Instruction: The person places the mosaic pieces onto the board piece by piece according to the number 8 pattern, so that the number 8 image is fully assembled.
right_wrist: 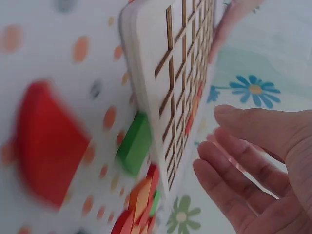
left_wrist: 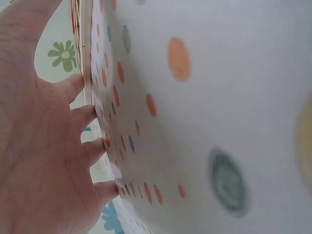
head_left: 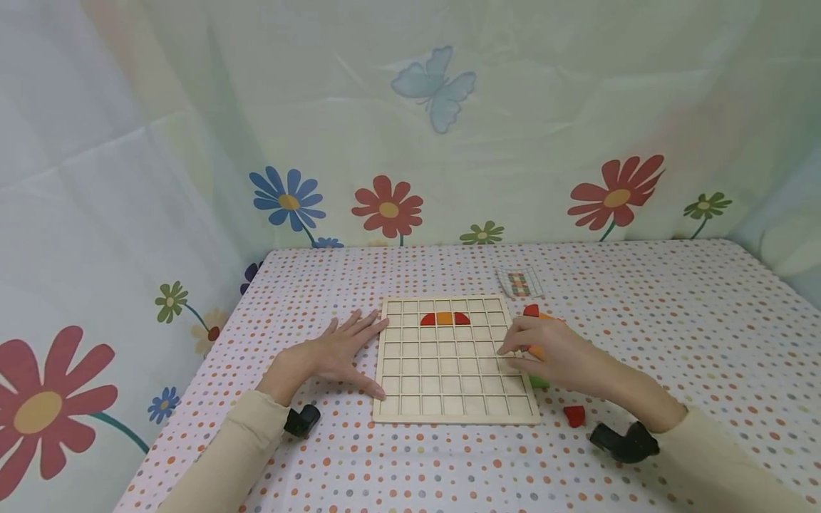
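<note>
A wooden grid board [head_left: 449, 367] lies flat on the table. In its second row from the back, an orange square [head_left: 445, 318] sits between two red quarter-round pieces [head_left: 427, 320]. My left hand [head_left: 336, 353] is spread, with thumb and fingertips at the board's left edge. Over the right edge hovers my right hand [head_left: 558, 356], its fingers bent loosely; the right wrist view shows nothing between thumb and fingers. Beneath and beside it are loose red, orange and green pieces, among them a green block [right_wrist: 135, 145] by the board's edge. The hand partly hides this pile in the head view.
A small card with a coloured grid pattern [head_left: 519, 282] lies behind the board's back right corner. Nearer the front, a loose red quarter-round piece [head_left: 574, 416] rests right of the board. The dotted tablecloth [head_left: 398, 470] meets a flowered curtain [head_left: 513, 178] at the back.
</note>
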Demonstrator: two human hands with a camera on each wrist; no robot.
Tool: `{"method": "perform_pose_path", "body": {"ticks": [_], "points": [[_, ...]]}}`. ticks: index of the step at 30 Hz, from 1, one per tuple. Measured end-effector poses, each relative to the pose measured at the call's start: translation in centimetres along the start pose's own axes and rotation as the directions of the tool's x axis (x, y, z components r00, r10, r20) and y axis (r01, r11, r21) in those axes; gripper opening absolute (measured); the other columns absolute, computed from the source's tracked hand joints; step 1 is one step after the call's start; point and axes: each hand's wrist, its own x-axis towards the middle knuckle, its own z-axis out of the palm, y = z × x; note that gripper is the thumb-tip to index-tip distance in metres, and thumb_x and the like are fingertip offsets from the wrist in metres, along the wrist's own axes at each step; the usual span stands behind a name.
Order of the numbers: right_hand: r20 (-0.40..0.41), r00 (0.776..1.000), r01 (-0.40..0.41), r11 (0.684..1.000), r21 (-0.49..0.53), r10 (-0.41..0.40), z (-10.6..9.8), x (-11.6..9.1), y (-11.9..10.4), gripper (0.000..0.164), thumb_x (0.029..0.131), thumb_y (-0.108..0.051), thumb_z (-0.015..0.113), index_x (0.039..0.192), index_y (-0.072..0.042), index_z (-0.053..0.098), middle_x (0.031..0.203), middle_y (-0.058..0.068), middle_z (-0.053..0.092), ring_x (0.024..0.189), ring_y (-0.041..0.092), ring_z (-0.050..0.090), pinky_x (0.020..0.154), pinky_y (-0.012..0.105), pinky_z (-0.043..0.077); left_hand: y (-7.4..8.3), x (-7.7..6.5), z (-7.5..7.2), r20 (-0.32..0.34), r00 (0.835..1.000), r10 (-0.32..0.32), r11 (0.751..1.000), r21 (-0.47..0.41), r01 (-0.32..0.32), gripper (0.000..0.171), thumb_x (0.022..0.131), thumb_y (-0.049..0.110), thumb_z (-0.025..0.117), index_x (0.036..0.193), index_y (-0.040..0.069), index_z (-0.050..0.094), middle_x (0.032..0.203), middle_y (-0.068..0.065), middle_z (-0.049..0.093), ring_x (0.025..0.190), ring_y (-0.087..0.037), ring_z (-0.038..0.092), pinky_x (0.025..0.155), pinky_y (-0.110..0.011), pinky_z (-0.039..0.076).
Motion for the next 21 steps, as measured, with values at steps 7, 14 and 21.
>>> {"method": "perform_pose_path", "body": {"ticks": [7, 14, 21], "points": [[0.115, 0.976, -0.189, 0.982, 0.014, 0.186, -1.1, -2.9, 0.9, 0.023, 0.085, -0.014, 0.088, 0.107, -0.018, 0.081, 0.105, -0.007, 0.067, 0.088, 0.012, 0.059, 0.069, 0.025, 0.055, 0.0, 0.1, 0.1, -0.005, 1.000, -0.004, 1.000, -0.008, 0.004, 0.123, 0.080, 0.064, 0.083, 0.170, 0.019, 0.014, 0.177, -0.006, 0.002, 0.161, -0.035, -0.004, 0.128, -0.063, 0.002], [0.142, 0.964, -0.223, 0.974, -0.025, 0.225, -0.2, -3.4, 1.4, 0.031, 0.081, -0.012, 0.091, 0.109, -0.008, 0.080, 0.112, 0.003, 0.069, 0.094, 0.017, 0.061, 0.073, 0.030, 0.059, -0.1, 0.2, 0.2, 0.005, 1.000, -0.006, 1.000, -0.014, 0.007, 0.123, 0.080, 0.066, 0.082, 0.170, 0.020, 0.013, 0.177, -0.006, 0.001, 0.161, -0.034, -0.005, 0.128, -0.062, 0.001], [0.136, 0.958, -0.255, 0.967, -0.009, 0.254, 0.2, -2.5, 1.3, 0.026, 0.081, -0.009, 0.090, 0.104, -0.004, 0.080, 0.104, 0.001, 0.069, 0.086, 0.014, 0.061, 0.068, 0.026, 0.057, -0.1, 0.1, 0.1, 0.000, 1.000, -0.017, 1.000, -0.006, 0.017, 0.123, 0.079, 0.065, 0.082, 0.170, 0.020, 0.013, 0.177, -0.006, 0.001, 0.161, -0.034, -0.004, 0.128, -0.062, 0.002]]}}
